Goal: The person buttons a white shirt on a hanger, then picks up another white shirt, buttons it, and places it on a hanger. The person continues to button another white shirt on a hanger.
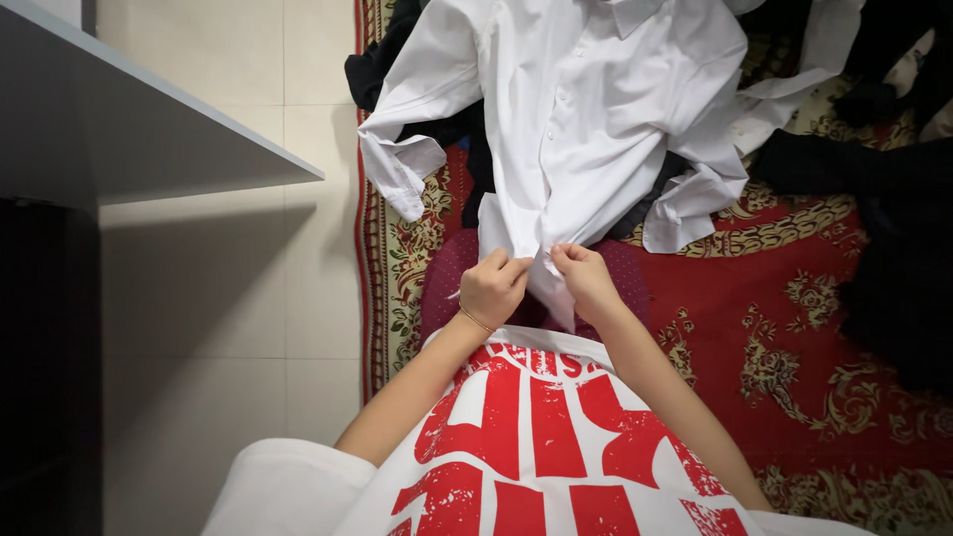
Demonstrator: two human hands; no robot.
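Observation:
A white button-up shirt (586,109) lies spread front-up on a red patterned rug (794,298), its sleeves out to both sides. My left hand (491,288) pinches the shirt's bottom hem on the left side of the front placket. My right hand (584,278) pinches the hem just to the right of it. Both hands sit close together at the lower end of the button line, above my lap.
Dark garments (893,218) lie piled on the rug at the right and under the shirt. A grey tabletop (149,129) juts in at the upper left over a pale tiled floor (248,298). My white and red top fills the bottom.

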